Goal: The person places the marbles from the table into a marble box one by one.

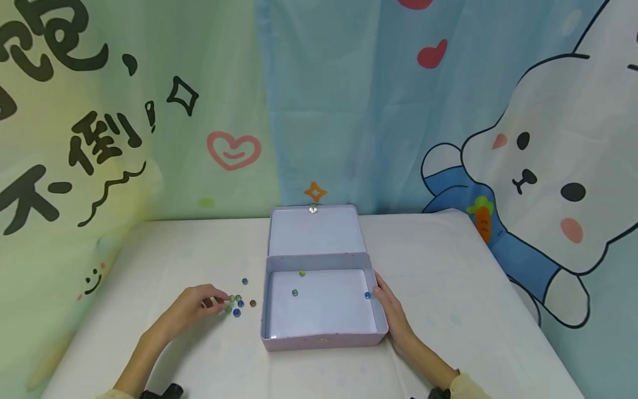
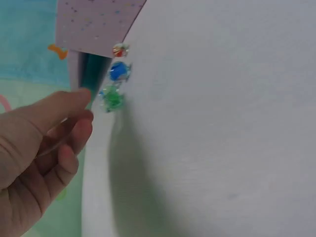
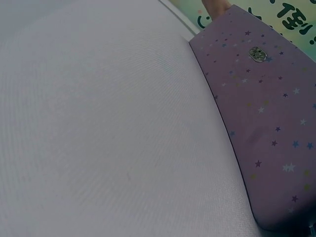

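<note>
A lilac hinged box [image 1: 324, 341] stands on the table with its lid [image 1: 316, 230] raised at the back. Two green marbles [image 1: 295, 292] and a blue marble [image 1: 368, 295] lie inside it. My right hand [image 1: 394, 316] holds the box's right wall, fingertips at the rim. Left of the box, my left hand [image 1: 196, 305] reaches to a cluster of green and blue marbles [image 1: 236, 312]. Its thumb and forefinger come close together in the left wrist view, short of a green marble [image 2: 113, 98], with no marble showing between them.
A brown marble [image 1: 252, 303] sits between the cluster and the box, and a grey-blue marble [image 1: 245, 281] lies farther back. White cloth covers the table [image 1: 448, 266]. A printed curtain [image 1: 324, 111] hangs behind it. In the right wrist view, the box front carries a metal clasp [image 3: 257, 54].
</note>
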`<act>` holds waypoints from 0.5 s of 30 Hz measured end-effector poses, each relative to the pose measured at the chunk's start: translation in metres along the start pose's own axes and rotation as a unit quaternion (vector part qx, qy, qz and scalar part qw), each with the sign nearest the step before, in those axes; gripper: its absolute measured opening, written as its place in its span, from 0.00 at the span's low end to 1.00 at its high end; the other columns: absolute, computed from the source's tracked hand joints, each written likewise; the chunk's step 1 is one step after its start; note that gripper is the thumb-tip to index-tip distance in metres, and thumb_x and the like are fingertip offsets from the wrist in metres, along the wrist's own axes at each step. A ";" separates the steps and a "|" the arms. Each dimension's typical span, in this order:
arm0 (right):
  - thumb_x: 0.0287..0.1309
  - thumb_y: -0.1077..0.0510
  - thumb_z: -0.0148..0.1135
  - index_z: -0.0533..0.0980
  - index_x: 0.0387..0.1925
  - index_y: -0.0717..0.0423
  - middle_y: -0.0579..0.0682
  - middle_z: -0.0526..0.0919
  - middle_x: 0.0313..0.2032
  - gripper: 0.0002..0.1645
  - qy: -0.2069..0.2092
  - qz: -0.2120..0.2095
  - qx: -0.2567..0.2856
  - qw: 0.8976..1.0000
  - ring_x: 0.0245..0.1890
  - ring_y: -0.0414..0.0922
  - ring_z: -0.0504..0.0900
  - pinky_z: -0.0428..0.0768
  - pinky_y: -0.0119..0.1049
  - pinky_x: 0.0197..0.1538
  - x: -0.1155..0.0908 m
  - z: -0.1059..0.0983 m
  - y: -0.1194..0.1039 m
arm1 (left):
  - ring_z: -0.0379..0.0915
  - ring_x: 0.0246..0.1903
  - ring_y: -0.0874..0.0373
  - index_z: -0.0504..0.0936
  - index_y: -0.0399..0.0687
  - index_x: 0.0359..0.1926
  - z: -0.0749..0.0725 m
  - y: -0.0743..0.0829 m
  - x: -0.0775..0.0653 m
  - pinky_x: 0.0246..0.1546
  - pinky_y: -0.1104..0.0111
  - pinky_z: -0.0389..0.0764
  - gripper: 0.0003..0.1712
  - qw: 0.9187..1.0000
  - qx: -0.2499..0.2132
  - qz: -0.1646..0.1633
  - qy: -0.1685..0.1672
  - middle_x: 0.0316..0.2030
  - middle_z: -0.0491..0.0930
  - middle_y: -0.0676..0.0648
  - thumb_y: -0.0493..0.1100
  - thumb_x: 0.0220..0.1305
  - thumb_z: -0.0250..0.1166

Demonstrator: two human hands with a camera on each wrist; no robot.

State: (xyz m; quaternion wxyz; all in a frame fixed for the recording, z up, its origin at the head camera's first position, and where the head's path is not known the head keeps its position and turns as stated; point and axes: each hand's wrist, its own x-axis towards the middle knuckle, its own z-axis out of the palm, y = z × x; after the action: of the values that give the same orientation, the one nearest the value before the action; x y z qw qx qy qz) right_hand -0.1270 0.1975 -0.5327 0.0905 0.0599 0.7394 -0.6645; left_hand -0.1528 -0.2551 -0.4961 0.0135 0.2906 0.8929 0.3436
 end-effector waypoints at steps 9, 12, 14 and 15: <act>0.72 0.43 0.40 0.49 0.76 0.39 0.47 0.46 0.77 0.34 0.002 -0.003 0.006 1.000 0.78 0.54 0.40 0.38 0.63 0.74 0.000 0.000 0.000 | 0.74 0.27 0.73 0.86 0.41 0.41 0.012 -0.002 -0.007 0.28 0.75 0.78 0.11 1.000 0.000 -0.017 0.012 0.33 0.84 0.49 0.34 0.55 0.70; 0.72 0.42 0.40 0.49 0.76 0.39 0.48 0.46 0.77 0.34 0.001 -0.004 0.007 1.000 0.78 0.54 0.40 0.38 0.63 0.73 0.000 -0.001 0.000 | 0.73 0.27 0.73 0.86 0.42 0.40 0.014 -0.004 -0.008 0.27 0.76 0.78 0.10 1.000 -0.001 -0.015 0.009 0.32 0.84 0.50 0.34 0.55 0.70; 0.72 0.42 0.40 0.49 0.76 0.39 0.48 0.46 0.77 0.34 0.000 -0.005 0.009 1.000 0.78 0.54 0.39 0.38 0.64 0.73 -0.001 -0.001 0.001 | 0.73 0.27 0.73 0.87 0.42 0.40 0.015 -0.004 -0.008 0.28 0.76 0.78 0.10 1.000 -0.002 -0.016 0.005 0.32 0.84 0.51 0.34 0.55 0.70; 0.72 0.42 0.40 0.49 0.76 0.39 0.48 0.46 0.77 0.35 -0.001 -0.006 0.010 1.000 0.78 0.54 0.39 0.37 0.64 0.73 -0.001 -0.001 0.001 | 0.73 0.27 0.73 0.87 0.42 0.40 0.016 -0.005 -0.008 0.28 0.76 0.78 0.10 1.000 0.001 -0.015 0.004 0.32 0.84 0.51 0.35 0.55 0.70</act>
State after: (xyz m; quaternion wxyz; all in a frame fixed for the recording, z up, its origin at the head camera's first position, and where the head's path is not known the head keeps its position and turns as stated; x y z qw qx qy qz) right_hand -0.1262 0.1985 -0.5334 0.0866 0.0552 0.7332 -0.6722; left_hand -0.1449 -0.2528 -0.5125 0.0147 0.2754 0.8977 0.3436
